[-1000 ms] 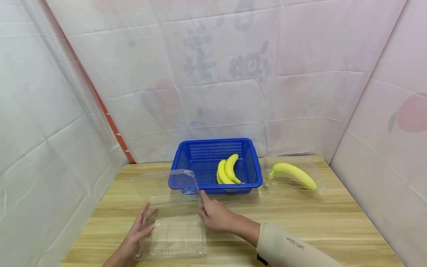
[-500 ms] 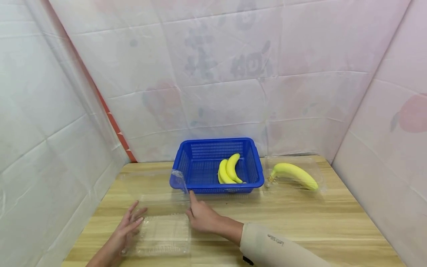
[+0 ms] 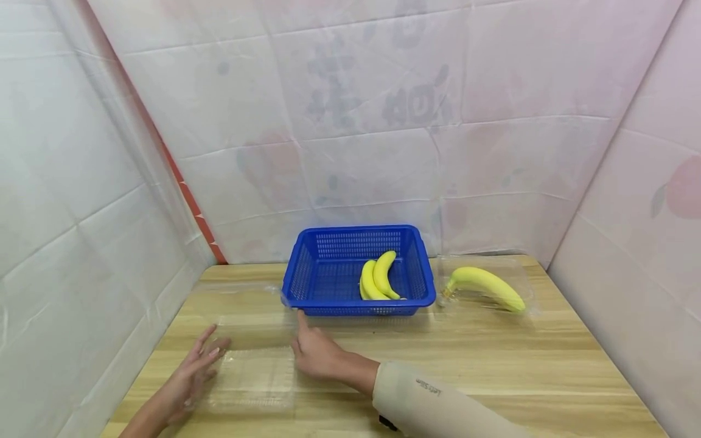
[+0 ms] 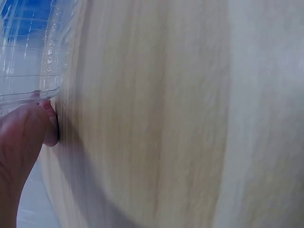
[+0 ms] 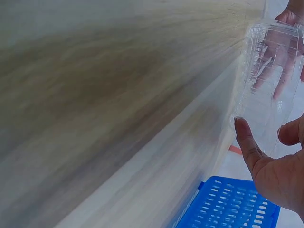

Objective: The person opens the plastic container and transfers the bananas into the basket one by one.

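An opened clear plastic clamshell container (image 3: 257, 378) is at the front left of the head view, its see-through lid raised toward the back. My left hand (image 3: 188, 374) holds its left side; the right wrist view shows long fingers behind the clear wall. In the left wrist view the thumb (image 4: 21, 130) and a fingertip meet the container's edge. My right hand (image 3: 320, 353) grips the right side near the hinge, with the index finger pointing forward toward the lid. Between that finger and the thumb, the right wrist view shows the container's side wall (image 5: 266, 128).
Behind stands a blue plastic basket (image 3: 358, 304) with several bananas (image 3: 378, 280) inside. On its right, a banana (image 3: 487, 286) lies in another clear container (image 3: 515, 267). The wooden table (image 3: 465, 371) is bounded by white printed sheets (image 3: 356, 152) on three sides.
Both hands have moved left with the clear container, so its lid overlaps only the left corner of the basket now. The bananas and basket have stayed in place.
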`<action>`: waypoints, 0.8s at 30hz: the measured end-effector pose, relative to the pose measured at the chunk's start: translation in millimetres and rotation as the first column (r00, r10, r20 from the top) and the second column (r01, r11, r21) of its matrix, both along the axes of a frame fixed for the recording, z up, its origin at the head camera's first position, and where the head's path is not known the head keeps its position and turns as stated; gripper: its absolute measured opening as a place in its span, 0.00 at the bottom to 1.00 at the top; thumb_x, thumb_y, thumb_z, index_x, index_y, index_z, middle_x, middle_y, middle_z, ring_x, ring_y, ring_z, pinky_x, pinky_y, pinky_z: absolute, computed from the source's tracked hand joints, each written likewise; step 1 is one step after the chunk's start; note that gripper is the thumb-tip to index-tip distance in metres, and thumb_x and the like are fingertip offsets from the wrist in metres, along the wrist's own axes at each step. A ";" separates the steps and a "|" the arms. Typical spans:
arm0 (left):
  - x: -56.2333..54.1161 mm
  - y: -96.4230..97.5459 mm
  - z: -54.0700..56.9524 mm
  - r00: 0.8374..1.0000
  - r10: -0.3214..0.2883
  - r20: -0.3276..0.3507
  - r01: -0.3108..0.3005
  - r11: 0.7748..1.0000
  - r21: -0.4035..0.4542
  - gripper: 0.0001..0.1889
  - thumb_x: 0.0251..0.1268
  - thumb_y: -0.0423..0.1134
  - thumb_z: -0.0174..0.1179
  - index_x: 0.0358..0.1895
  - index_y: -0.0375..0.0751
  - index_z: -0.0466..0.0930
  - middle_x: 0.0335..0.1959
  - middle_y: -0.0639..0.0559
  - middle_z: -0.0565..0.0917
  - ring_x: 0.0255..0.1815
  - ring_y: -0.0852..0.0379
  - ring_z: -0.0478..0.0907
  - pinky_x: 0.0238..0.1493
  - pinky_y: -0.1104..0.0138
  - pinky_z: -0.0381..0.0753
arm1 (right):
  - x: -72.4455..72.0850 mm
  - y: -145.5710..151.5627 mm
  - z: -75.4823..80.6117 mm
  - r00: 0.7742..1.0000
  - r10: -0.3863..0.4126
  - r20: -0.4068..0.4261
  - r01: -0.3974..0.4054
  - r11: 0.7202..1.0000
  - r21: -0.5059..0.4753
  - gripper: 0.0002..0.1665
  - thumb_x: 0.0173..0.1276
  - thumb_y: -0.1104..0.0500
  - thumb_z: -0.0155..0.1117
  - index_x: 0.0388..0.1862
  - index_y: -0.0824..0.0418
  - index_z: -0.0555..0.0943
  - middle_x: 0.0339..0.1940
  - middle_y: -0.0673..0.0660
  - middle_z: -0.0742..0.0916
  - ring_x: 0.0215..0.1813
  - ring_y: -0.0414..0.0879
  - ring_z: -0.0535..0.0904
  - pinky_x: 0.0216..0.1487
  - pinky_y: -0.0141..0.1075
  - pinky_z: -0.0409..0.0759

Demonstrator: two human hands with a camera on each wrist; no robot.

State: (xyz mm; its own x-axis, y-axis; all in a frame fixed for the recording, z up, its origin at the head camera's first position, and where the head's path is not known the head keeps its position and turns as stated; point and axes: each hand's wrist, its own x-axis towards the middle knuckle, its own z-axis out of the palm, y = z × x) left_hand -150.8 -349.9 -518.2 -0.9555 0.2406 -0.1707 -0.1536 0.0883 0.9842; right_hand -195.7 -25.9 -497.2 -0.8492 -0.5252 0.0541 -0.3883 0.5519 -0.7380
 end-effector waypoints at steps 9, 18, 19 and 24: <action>-3.9 -18.4 6.3 0.998 -0.064 0.022 0.066 0.992 -0.104 0.37 0.91 0.47 0.35 0.87 0.51 0.21 0.84 0.55 0.64 0.63 0.92 0.65 0.75 0.18 0.35 | -1.5 -14.7 1.4 1.000 -0.006 -0.006 0.005 1.000 -0.013 0.46 0.81 0.63 0.56 0.87 0.74 0.45 0.18 0.45 0.74 0.17 0.38 0.69 0.18 0.31 0.71; -6.9 -33.0 11.3 0.990 -0.124 0.065 0.130 0.986 -0.103 0.37 0.92 0.48 0.30 0.86 0.55 0.15 0.87 0.24 0.34 0.82 0.70 0.56 0.75 0.20 0.28 | -7.9 -27.0 -2.7 1.000 -0.008 0.019 0.008 0.999 -0.035 0.44 0.82 0.63 0.54 0.88 0.71 0.46 0.21 0.48 0.78 0.17 0.38 0.70 0.17 0.31 0.70; -7.5 -34.0 11.8 0.989 -0.131 0.066 0.137 0.986 -0.095 0.37 0.92 0.49 0.29 0.85 0.55 0.14 0.87 0.24 0.33 0.87 0.59 0.51 0.75 0.20 0.27 | -9.3 -28.1 -3.2 0.999 -0.008 0.033 0.009 0.999 -0.036 0.44 0.82 0.63 0.53 0.88 0.70 0.46 0.20 0.48 0.78 0.16 0.38 0.69 0.16 0.31 0.69; -10.4 -36.8 10.2 0.989 -0.136 0.062 0.141 0.988 -0.071 0.37 0.92 0.49 0.28 0.85 0.56 0.12 0.86 0.22 0.31 0.90 0.44 0.36 0.74 0.19 0.25 | -16.8 -32.3 -4.1 0.999 -0.019 0.032 0.020 0.999 -0.027 0.43 0.80 0.64 0.51 0.87 0.71 0.47 0.22 0.52 0.80 0.19 0.41 0.72 0.19 0.32 0.70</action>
